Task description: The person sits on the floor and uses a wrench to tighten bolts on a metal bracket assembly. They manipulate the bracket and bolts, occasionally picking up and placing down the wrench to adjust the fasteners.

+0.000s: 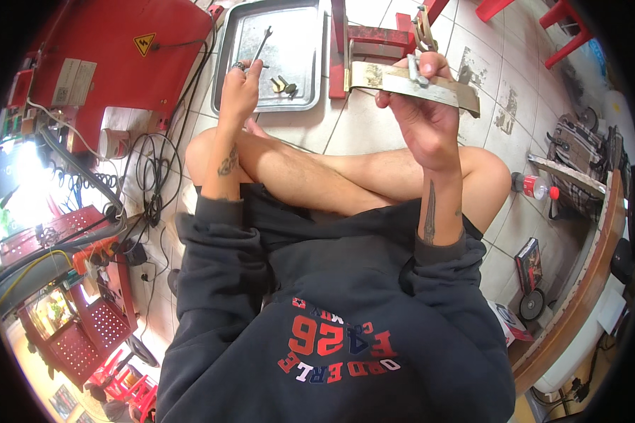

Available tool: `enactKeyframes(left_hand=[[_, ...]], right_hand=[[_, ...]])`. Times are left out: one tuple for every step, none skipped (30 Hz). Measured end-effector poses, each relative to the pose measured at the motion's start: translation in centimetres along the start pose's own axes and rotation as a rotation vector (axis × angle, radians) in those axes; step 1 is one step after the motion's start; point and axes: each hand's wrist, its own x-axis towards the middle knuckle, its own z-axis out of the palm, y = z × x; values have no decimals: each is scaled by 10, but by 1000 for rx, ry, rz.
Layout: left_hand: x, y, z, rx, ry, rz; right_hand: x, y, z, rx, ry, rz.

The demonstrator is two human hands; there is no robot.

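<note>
My right hand (430,127) is closed around a flat metal bracket (444,93), a long strip with bent ends and worn tan patches. My thumb presses a silver bolt (413,69) against its face. The bracket's left end comes close to a red metal frame (337,49); whether they touch I cannot tell. Over the left side of a grey metal tray (275,107), my left hand (240,92) is pinched on a small dark metal part (239,66), mostly hidden by the fingers. A wrench (264,42) shows just beyond those fingertips. Several small metal pieces (283,86) lie in the tray.
I sit cross-legged on white floor tiles. A red cabinet (134,56) stands at the left, with coiled black cables (152,176) beside it. At the right lie a bottle (536,187) and a dark disc (533,303). Red stools (568,28) are at the far right.
</note>
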Motion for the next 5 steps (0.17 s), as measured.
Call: enactKeyframes(left_hand=[[3,-10,-1,121,-1,-63],[7,-23,5,236,-4,-51],[11,-36,12,351,-9,-38],[16,-44,22,463,-15,-21],[20,-55,25,459,-14,-21]], right_hand=[[3,1,-2,-12,-46,-20],[6,1,-2,-32,-94,-42],[7,0,0,-64,-108,-39],[9,-1,-1,-59,-119,-58],[10,-1,-3,-54,-129,-78]])
